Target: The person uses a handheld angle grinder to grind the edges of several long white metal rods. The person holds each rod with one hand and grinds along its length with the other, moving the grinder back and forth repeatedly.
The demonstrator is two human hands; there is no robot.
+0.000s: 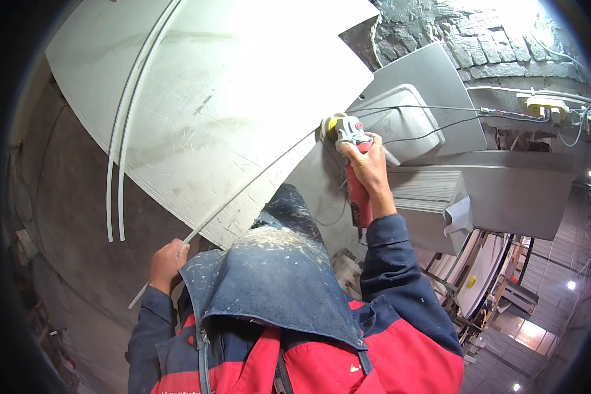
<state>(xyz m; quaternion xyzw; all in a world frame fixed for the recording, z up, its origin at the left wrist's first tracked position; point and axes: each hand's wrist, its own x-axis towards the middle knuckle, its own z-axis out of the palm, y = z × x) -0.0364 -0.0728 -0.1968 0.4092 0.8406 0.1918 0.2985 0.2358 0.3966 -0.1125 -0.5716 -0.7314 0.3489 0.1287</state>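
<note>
My left hand (169, 264) is closed around the near part of a thin, pale strip (248, 182), whose tail sticks out below the fist. The strip runs diagonally to the right along a large white sheet (177, 85). My right hand (370, 169) grips a red and grey angle grinder (359, 197) near its head. The grinder's disc (328, 128), with yellow at its centre, is at the far end of the strip beside the sheet's right edge. Whether disc and strip touch, I cannot tell.
Two more pale strips (117, 157) lie across the sheet and overhang its left edge. Black cables run from the right near a power strip (546, 106). Grey panels (505, 197) and a ribbed block (427, 190) stand right. A dusty dark apron (269, 276) covers my front.
</note>
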